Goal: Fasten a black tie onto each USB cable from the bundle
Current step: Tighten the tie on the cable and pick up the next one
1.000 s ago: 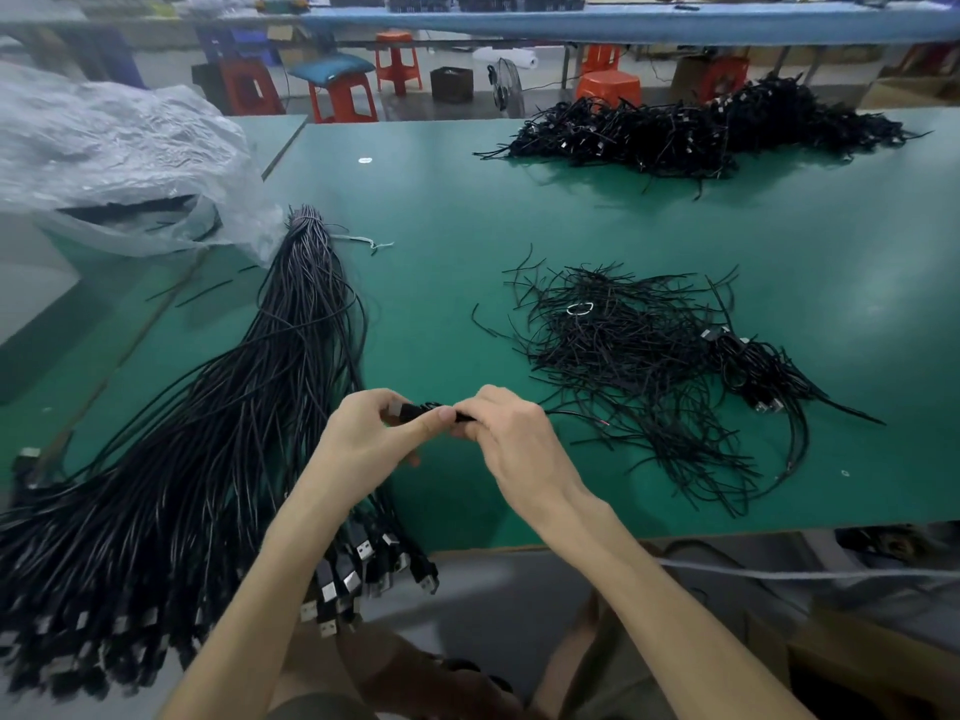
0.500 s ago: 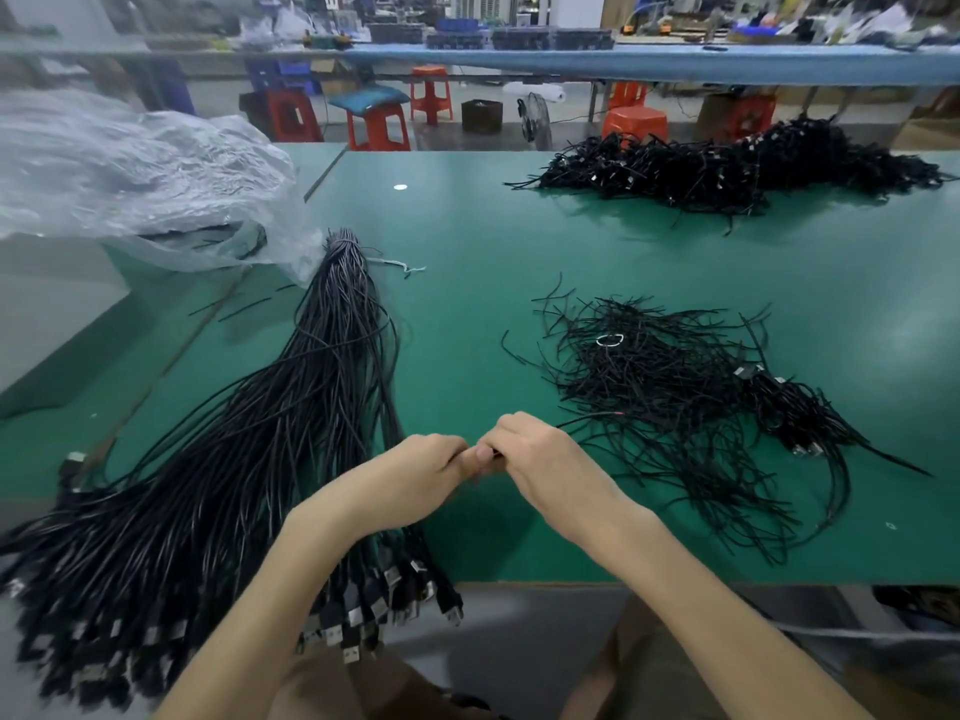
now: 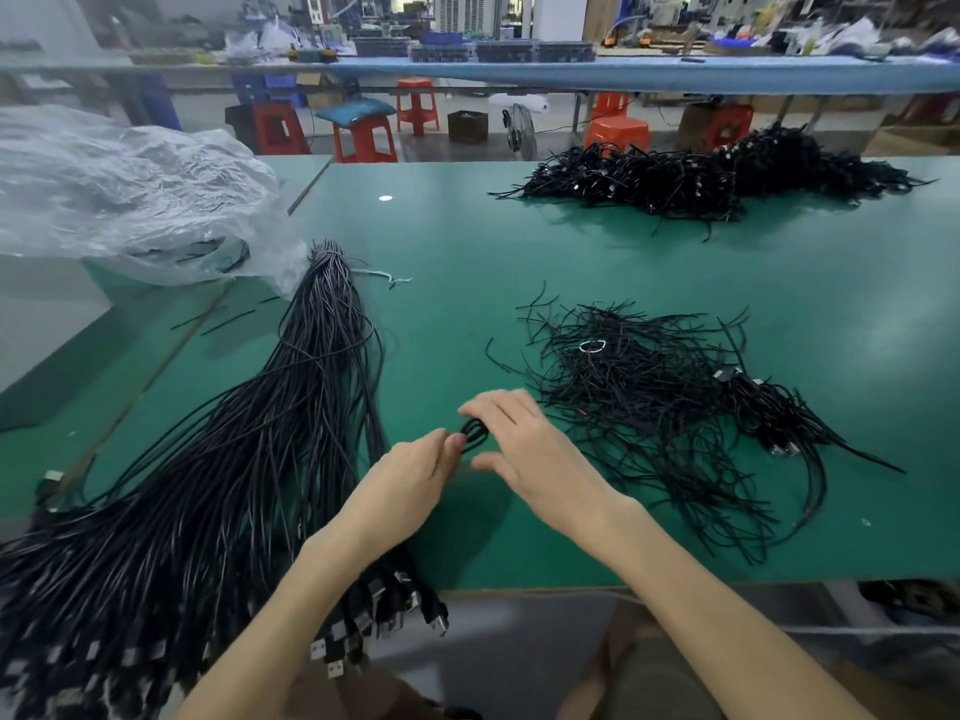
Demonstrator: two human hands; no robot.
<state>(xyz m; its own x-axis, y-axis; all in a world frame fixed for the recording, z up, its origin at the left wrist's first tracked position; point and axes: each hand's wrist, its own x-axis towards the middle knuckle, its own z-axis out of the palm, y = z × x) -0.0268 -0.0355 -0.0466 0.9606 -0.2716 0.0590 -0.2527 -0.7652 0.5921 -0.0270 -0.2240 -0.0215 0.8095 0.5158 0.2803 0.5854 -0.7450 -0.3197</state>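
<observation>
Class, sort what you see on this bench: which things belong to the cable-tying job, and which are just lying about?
Job: bundle of USB cables; coiled cable, pinched by the left hand; pile of black ties.
Lying about: plastic bag; orange stools; floor fan.

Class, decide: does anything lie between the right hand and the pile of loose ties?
Nothing visible does. Only bare table separates the right hand from the ties, whose nearest strands lie just beyond its fingers.

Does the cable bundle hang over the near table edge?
Yes, plug ends of the bundle hang past the near edge of the table.
</observation>
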